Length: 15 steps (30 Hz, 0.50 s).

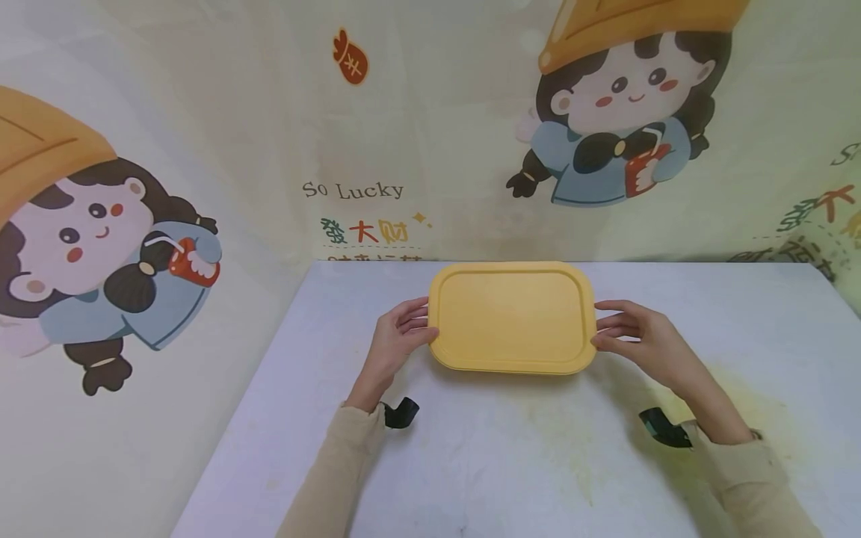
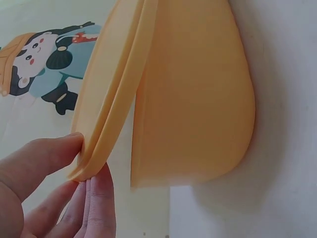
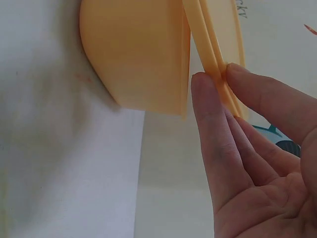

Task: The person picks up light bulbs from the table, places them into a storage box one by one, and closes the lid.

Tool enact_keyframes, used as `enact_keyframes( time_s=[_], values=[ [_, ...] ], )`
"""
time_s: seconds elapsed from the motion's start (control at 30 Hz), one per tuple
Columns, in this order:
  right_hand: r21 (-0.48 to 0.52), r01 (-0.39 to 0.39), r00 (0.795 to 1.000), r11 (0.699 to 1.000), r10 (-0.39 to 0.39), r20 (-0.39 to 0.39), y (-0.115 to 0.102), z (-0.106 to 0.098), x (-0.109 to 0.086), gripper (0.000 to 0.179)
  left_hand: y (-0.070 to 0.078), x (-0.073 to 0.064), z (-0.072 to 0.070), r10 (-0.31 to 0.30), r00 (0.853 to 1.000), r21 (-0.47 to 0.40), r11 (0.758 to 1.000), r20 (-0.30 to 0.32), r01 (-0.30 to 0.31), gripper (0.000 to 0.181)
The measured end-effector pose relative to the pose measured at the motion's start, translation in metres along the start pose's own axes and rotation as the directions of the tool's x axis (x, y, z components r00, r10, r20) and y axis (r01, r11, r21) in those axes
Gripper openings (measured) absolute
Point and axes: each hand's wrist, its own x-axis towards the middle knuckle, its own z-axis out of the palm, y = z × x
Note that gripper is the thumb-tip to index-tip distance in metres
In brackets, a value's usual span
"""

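A yellow rectangular lid (image 1: 513,320) with rounded corners and a raised rim is held level between both hands in the head view. My left hand (image 1: 398,340) pinches its left edge, thumb on top and fingers beneath. My right hand (image 1: 637,336) pinches the right edge in the same way. Both wrist views show a yellow container (image 2: 193,94) under the lid, standing on the table. The lid is tilted against it, with a gap between lid and rim on the side toward the hands. From the head camera the container is hidden, and its inside shows in no view.
The white table (image 1: 471,463) bears faint yellowish stains at the right. Behind it hangs a cream cloth (image 1: 430,134) printed with cartoon figures and lettering. A black curved piece sits at each wrist, beside the beige sleeves (image 1: 336,463).
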Motion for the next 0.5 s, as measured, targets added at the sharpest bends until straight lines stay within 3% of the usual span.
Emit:
enact_keyframes(
  time_s=[0.3,0.5],
  values=[
    [0.001,0.016,1.000,1.000,-0.016,-0.008,-0.001,0.001,0.001,0.061,-0.002,0.005,0.000,-0.031,1.000,0.036,0.999,0.002,0.031,0.056],
    [0.003,0.023,1.000,1.000,-0.023,-0.012,0.000,0.001,0.003,0.060,0.010,0.003,0.000,-0.019,1.000,0.080,0.997,0.018,0.018,0.055]
  ],
)
